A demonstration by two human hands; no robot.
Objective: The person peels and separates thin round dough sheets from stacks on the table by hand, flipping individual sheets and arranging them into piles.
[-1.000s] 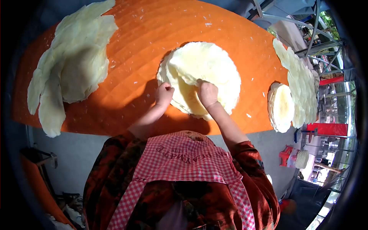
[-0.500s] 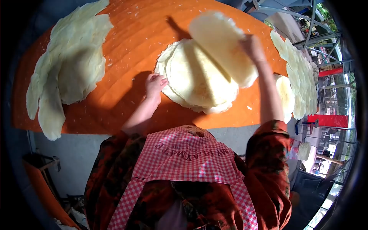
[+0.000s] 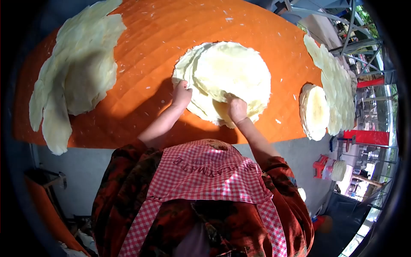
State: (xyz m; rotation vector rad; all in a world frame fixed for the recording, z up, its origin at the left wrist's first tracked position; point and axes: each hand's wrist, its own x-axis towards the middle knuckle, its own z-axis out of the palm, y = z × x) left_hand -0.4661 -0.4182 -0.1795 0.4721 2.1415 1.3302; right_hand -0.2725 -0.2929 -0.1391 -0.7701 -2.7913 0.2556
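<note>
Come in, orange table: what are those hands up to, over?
Right hand gripping near edge of top sheet. Left hand at left side of stack, grip unclear. Nothing visible blocking either hand.

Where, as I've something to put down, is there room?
Table, lightly flecked: between left sheets and middle stack, or middle stack and right stack. Crowded: left hand and right hand at middle stack; right stack beside right sheets.
</note>
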